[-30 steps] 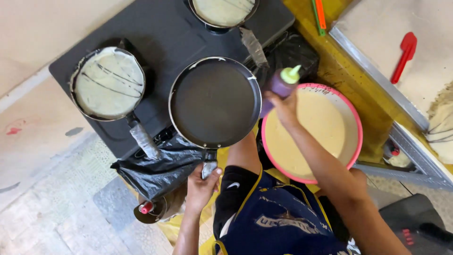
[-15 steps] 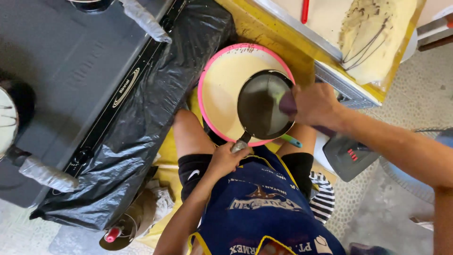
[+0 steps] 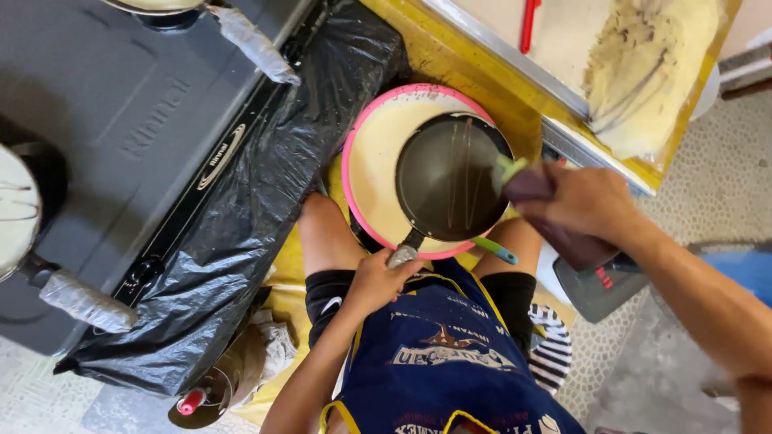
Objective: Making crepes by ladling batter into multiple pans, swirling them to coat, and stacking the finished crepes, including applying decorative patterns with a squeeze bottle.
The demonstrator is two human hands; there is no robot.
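Frying pan (image 3: 454, 178), small, dark, non-stick, was held level directly above the pink-rimmed basin of pale batter (image 3: 371, 173), with thin brown streaks visible on its face. The left hand (image 3: 378, 281) was closed round the pan's handle at the basin's near edge, fingers wrapped tight. The right hand (image 3: 585, 201) was clenched round a dark squeeze bottle with a green nozzle (image 3: 527, 181), the nozzle tip at the pan's rim on the side away from the stove (image 3: 121, 120). A black plastic sheet (image 3: 241, 241) was draped between basin and stove. A teal-handled utensil (image 3: 494, 249) lay under the pan beside the basin.

Handling, as judged: the pan appeared light and rigid, easily managed one-handed by its handle alone; the coated face was likely slick. The bottle seemed soft-walled, best gripped mid-body, where pressure would drive flow.
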